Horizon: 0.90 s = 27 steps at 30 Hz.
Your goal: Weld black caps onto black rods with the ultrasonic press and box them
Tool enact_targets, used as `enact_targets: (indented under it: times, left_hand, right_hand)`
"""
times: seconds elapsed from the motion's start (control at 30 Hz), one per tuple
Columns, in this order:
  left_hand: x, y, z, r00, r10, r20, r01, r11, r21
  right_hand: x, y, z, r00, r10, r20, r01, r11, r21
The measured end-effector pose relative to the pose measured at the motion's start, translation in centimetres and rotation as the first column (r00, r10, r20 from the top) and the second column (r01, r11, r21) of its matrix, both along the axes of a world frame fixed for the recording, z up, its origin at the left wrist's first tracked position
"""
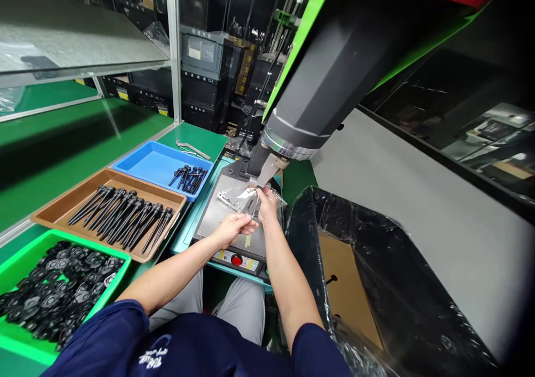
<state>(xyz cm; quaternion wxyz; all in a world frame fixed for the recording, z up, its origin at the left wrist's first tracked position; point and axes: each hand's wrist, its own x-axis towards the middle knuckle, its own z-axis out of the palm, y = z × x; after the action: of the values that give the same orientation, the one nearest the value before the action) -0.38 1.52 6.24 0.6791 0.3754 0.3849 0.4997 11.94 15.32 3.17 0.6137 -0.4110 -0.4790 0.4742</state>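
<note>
A clear plastic bag (253,201) with a dark part inside lies on the grey metal plate (213,215) of a press machine. Both my hands pinch the bag. My left hand (234,226) grips its near edge, fingers closed. My right hand (266,205) holds the far end, close under the metal horn (267,168) of the machine head. A red button (236,260) sits on the machine's front panel just below my hands.
A blue tray (144,165) holds several black pins. A brown tray (58,213) holds longer black pins, and a green tray (20,260) holds black round parts. A cardboard box lined with black film (376,265) stands on the right. Tweezers (192,149) lie beyond the blue tray.
</note>
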Motion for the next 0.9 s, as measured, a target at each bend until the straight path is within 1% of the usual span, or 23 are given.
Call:
enact_targets:
  times: [0.07,0.13,0.2,0.33,0.43,0.5,0.57,0.63,0.73,0.8,0.9]
  left_hand:
    - [0.0,0.1,0.0,1.000,0.000,0.006,0.000,1.000,-0.005]
    - [0.0,0.1,0.0,1.000,-0.002,0.012,0.002,1.000,-0.007]
    - [0.0,0.2,-0.1,1.000,-0.002,0.014,0.002,1.000,-0.009]
    - [0.0,0.2,-0.2,1.000,-0.001,-0.007,0.001,1.000,-0.003]
    - [0.0,0.1,-0.5,1.000,-0.005,-0.026,0.005,1.000,0.009]
    - [0.1,0.1,-0.9,0.999,-0.012,-0.046,0.012,1.000,0.014]
    - [0.3,0.2,-1.3,0.997,-0.020,-0.070,0.021,1.000,0.017]
    - [0.5,0.4,-1.7,0.996,-0.023,-0.086,0.025,1.000,0.019]
    - [0.6,0.6,-2.2,0.995,-0.014,-0.094,0.016,1.000,0.015]
    - [0.7,0.7,-2.3,0.995,-0.014,-0.101,0.014,1.000,0.006]
    - [0.7,0.7,-2.5,0.994,-0.018,-0.110,0.016,1.000,-0.012]
  right_hand:
    - [0.5,0.2,0.2,0.998,0.012,0.067,-0.013,1.000,0.022]
    - [0.8,0.5,0.2,0.989,-0.015,0.147,0.012,1.000,0.017]
    - [1.0,0.8,0.0,0.984,-0.031,0.174,0.032,0.999,0.001]
    - [1.3,1.1,-0.7,0.995,-0.033,0.093,0.032,0.999,0.016]
    - [2.2,1.3,-1.1,0.995,-0.088,0.050,0.088,0.996,0.004]
    - [3.1,1.5,-1.2,0.990,-0.123,0.065,0.123,0.992,-0.003]
    - [4.1,2.0,-1.1,0.980,-0.166,0.106,0.164,0.986,0.028]
    - [5.2,2.6,-0.7,0.961,-0.221,0.164,0.206,0.973,0.103]
    - [6.5,3.5,0.0,0.928,-0.263,0.263,0.213,0.956,0.203]
    - [7.2,3.9,0.1,0.912,-0.252,0.324,0.190,0.959,0.213]
    - [7.5,3.6,-0.4,0.897,-0.219,0.383,0.168,0.972,0.163]
